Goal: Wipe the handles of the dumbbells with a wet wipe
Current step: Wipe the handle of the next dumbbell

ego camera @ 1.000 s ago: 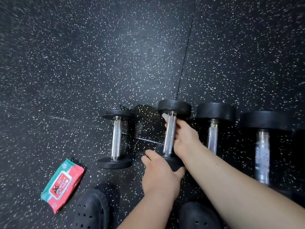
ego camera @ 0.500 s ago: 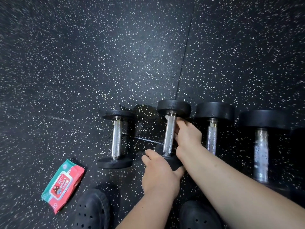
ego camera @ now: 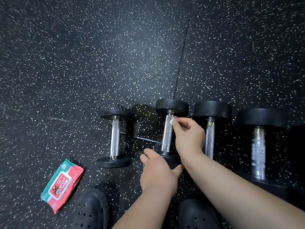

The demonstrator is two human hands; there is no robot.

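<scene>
Wipe (ego camera: 172,120) is being pinched by fingers (ego camera: 182,120) of right hand (ego camera: 189,139) against dumbbell (ego camera: 167,134) handle; dumbbell's near head is being gripped by left hand (ego camera: 158,172).

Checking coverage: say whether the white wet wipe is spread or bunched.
Bunched: the white wet wipe is a small wad pinched by the right hand.

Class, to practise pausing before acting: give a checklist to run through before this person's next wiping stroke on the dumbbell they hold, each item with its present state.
1. Wet wipe pinched in the right hand: ok.
2. Wipe against the handle, near its far end: ok.
3. Left hand grips the second dumbbell at its near end: ok.
4. Wipe moist enough: cannot tell.
5. Handle's underside wiped: cannot tell.
6. Pack of wipes in sight for a fresh one: ok.
</scene>
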